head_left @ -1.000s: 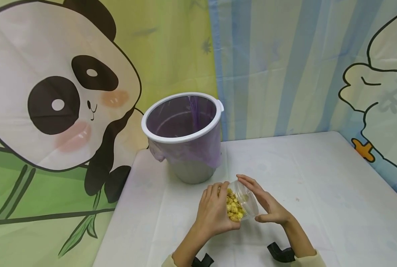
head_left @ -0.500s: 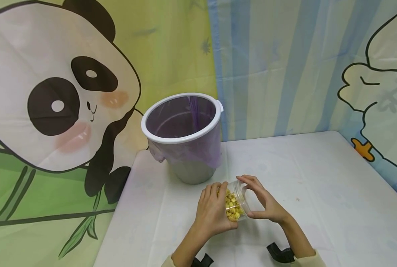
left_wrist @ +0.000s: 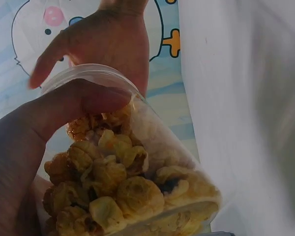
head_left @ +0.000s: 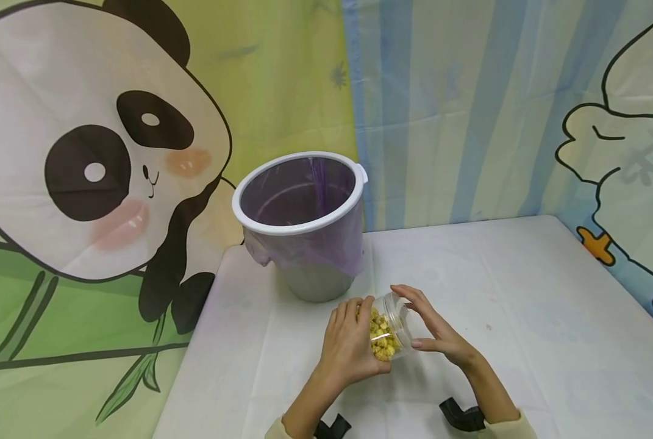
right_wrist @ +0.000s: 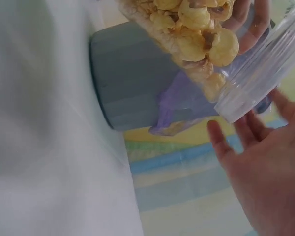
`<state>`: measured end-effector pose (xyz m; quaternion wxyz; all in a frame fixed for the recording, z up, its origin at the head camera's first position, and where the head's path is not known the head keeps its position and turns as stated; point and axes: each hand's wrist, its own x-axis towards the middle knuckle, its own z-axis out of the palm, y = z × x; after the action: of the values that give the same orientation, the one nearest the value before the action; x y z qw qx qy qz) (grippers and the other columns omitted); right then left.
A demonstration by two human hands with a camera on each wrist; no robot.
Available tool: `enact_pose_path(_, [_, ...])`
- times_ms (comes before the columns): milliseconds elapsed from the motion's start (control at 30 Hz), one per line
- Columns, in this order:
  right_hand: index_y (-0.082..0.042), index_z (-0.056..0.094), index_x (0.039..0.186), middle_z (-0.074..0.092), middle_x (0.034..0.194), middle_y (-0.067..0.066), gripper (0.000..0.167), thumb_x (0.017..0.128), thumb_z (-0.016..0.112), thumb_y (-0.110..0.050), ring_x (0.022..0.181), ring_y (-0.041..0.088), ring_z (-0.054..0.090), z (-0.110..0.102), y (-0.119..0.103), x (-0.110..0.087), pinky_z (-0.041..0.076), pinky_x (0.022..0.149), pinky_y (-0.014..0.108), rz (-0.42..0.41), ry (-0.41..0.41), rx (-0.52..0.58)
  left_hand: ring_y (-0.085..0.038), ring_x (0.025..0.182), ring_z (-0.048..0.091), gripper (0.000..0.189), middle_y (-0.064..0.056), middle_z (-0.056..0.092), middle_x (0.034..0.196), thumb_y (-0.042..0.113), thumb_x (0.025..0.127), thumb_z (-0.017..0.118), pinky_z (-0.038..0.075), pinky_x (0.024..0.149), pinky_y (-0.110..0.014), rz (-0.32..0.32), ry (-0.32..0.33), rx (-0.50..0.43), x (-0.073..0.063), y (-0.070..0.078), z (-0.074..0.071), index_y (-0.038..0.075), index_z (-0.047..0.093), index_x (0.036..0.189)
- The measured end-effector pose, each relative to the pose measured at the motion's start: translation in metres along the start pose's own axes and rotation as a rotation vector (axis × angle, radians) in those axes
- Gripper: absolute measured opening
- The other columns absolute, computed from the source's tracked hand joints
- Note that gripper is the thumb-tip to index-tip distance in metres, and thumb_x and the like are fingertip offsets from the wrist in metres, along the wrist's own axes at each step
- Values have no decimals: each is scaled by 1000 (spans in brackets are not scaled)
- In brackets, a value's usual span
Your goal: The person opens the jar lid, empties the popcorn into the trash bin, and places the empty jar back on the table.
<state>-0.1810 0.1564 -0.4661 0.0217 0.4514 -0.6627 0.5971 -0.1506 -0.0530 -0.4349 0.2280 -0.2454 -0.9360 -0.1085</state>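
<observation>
My left hand (head_left: 350, 344) grips a clear plastic jar (left_wrist: 152, 167) of yellow popcorn (head_left: 383, 341), tilted with its lidded end toward the right. In the left wrist view my thumb lies across the jar just below the clear lid (right_wrist: 265, 69). My right hand (head_left: 444, 332) is at that lid with fingers spread around it, fingertips right at its far edge. In the right wrist view the thumb (right_wrist: 219, 140) shows a small gap from the rim, and the other fingers are partly hidden behind the lid.
A grey bin (head_left: 317, 274) with a white rim and a purple bag liner stands on the white-covered table (head_left: 485, 292), beyond my hands. Printed curtains with a panda (head_left: 107, 152) and blue stripes hang behind. Black wrist straps (head_left: 463, 416) sit near my sleeves.
My right hand has turned about the lid, its thumb moving inward to the rim and then slightly away. The jar has shifted a little to the left; my left hand keeps its grip.
</observation>
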Motion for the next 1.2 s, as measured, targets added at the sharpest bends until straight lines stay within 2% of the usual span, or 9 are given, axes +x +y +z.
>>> enact_pose_path(100, [-4, 25, 144, 29, 142, 13, 73, 86, 59, -31, 124, 30, 29, 2, -3, 0, 32, 95, 40, 109, 42, -143, -21, 96, 49, 108, -6, 51, 110, 54, 36, 79, 41, 85, -35, -2, -10, 0, 0, 0, 1, 8, 46, 128])
enact_pose_path(233, [-9, 32, 142, 38, 136, 4, 78, 76, 71, -25, 117, 25, 38, 3, -2, 1, 37, 89, 41, 140, 69, -244, -21, 95, 48, 107, -6, 51, 110, 54, 37, 79, 41, 85, -35, -3, -34, 8, -2, 1, 1, 9, 46, 129])
enact_pose_path(333, [-2, 33, 140, 38, 136, 11, 85, 67, 75, -13, 118, 25, 38, 3, 0, 0, 38, 89, 40, 72, 69, -217, -21, 95, 48, 108, -6, 51, 110, 55, 36, 79, 41, 85, -34, 2, -39, 14, -3, 2, 1, 9, 46, 128])
enact_pose_path(467, [7, 35, 136, 33, 137, 23, 87, 58, 73, -5, 127, 28, 30, 1, 2, -2, 31, 99, 34, -16, 36, -99, -21, 94, 48, 109, -6, 52, 110, 56, 36, 79, 42, 84, -34, 20, -38, 5, -3, 2, 0, 9, 46, 128])
enact_pose_path(633, [10, 29, 136, 24, 142, 28, 87, 60, 68, -4, 135, 35, 14, 0, 1, -2, 14, 107, 27, -84, -41, -44, -21, 95, 49, 110, -6, 52, 110, 56, 36, 80, 42, 83, -34, 25, -38, -3, -3, 1, -1, 8, 46, 129])
enact_pose_path(767, [10, 14, 142, 13, 148, 24, 94, 74, 71, -23, 136, 35, 8, 0, -2, -2, 14, 107, 27, -45, -54, -56, -22, 96, 48, 110, -6, 52, 111, 56, 35, 80, 42, 85, -34, 12, -29, -3, -2, 0, -1, 8, 45, 129])
enact_pose_path(867, [5, 14, 144, 15, 147, 21, 96, 78, 70, -35, 133, 34, 16, 0, -2, -3, 23, 104, 31, 20, -22, -82, -22, 96, 48, 110, -6, 52, 110, 56, 35, 80, 41, 85, -34, 8, -23, -4, -1, 0, -2, 9, 45, 129])
enact_pose_path(1033, [1, 24, 142, 26, 142, 17, 92, 68, 75, -17, 125, 33, 28, -1, -3, -2, 33, 95, 40, 61, 13, -137, -21, 94, 48, 109, -5, 51, 109, 55, 35, 79, 42, 83, -33, 9, -27, -9, -3, 0, -3, 9, 45, 128])
enact_pose_path(1200, [8, 20, 141, 20, 146, 22, 97, 63, 73, -13, 135, 34, 17, -1, -4, -2, 23, 105, 32, -24, -47, -133, -21, 94, 48, 109, -6, 52, 110, 57, 36, 79, 42, 83, -34, 12, -35, -13, -4, 0, -3, 9, 45, 128])
